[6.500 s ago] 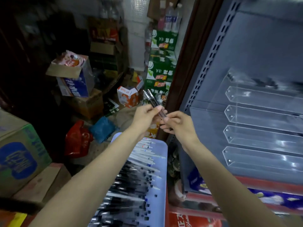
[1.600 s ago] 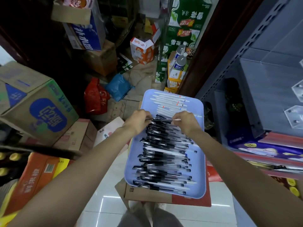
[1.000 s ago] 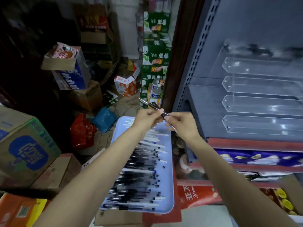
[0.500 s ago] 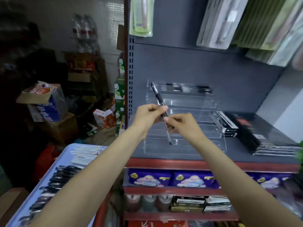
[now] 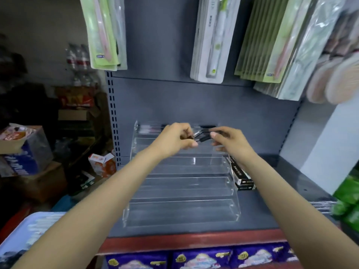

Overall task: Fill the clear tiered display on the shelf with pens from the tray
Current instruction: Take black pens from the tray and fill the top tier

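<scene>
The clear tiered display [image 5: 180, 212] stands on the grey shelf, its lower tiers bare. A few black pens lie in its top tier [image 5: 149, 128]. Both hands hover over the upper tiers. My left hand [image 5: 174, 139] and my right hand [image 5: 229, 141] hold black pens [image 5: 201, 135] between them, lying sideways. The light-blue tray [image 5: 23, 233] of pens shows at the bottom left, mostly out of frame.
A black box [image 5: 240, 175] lies right of the display. Packaged goods [image 5: 209, 39] hang above the shelf. Green packets [image 5: 347, 199] sit at the right edge. Cardboard boxes [image 5: 25, 150] crowd the floor on the left. Purple packs [image 5: 200, 258] fill the shelf below.
Both hands lifted pens from the tray and carried them up to the display's upper tiers. The pens turned from upright to sideways. The view swung from the tray to the shelf.
</scene>
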The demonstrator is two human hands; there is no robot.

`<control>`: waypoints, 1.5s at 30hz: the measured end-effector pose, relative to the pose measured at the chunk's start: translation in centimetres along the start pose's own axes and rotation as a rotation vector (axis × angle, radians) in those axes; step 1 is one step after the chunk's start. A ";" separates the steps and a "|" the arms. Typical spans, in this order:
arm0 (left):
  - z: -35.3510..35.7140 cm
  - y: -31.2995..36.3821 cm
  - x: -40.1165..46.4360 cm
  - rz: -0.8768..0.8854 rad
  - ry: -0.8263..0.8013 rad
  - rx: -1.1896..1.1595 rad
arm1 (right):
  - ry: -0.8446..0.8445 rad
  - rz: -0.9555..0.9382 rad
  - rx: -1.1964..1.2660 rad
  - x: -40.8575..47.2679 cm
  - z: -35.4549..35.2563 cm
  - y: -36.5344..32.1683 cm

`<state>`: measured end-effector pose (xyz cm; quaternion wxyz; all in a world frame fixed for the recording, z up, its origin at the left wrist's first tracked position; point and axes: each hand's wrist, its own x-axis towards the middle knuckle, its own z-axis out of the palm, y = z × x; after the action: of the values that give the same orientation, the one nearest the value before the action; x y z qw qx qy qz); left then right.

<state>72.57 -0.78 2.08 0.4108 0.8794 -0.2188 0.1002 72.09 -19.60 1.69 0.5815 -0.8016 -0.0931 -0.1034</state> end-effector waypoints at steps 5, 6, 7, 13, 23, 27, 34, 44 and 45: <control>1.2 -0.8 3.8 0.034 -0.015 0.125 | 0.032 -0.027 0.114 2.3 -2.6 1.9; 1.5 -1.1 4.4 0.019 -0.016 0.168 | 0.041 -0.018 0.118 2.7 -2.9 2.3; 1.8 -1.4 4.9 -0.004 -0.016 0.188 | 0.041 -0.008 0.119 3.0 -3.2 2.7; 3.2 -1.1 6.4 -0.094 0.044 0.245 | 0.049 -0.002 0.002 5.1 -4.7 5.2; 6.4 -1.7 7.9 -0.259 0.078 0.655 | -0.199 0.183 -0.109 8.2 -6.6 9.6; 7.5 -2.0 9.0 -0.181 0.028 0.839 | -0.227 0.166 -0.048 8.3 -6.7 10.0; 8.2 -2.7 10.2 -0.105 -0.070 1.039 | -0.226 0.153 -0.058 8.0 -6.7 10.3; 7.9 -1.7 10.3 -0.031 0.007 0.954 | 0.022 -0.188 -0.361 7.2 -5.9 8.2; 7.9 -1.2 10.3 -0.022 0.021 0.939 | 0.014 -0.241 -0.345 7.1 -5.7 7.4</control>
<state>82.21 -9.24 -0.11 -0.0280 0.9713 -0.1364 0.1928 80.57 -27.05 -1.36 0.4198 -0.8715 -0.1653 -0.1922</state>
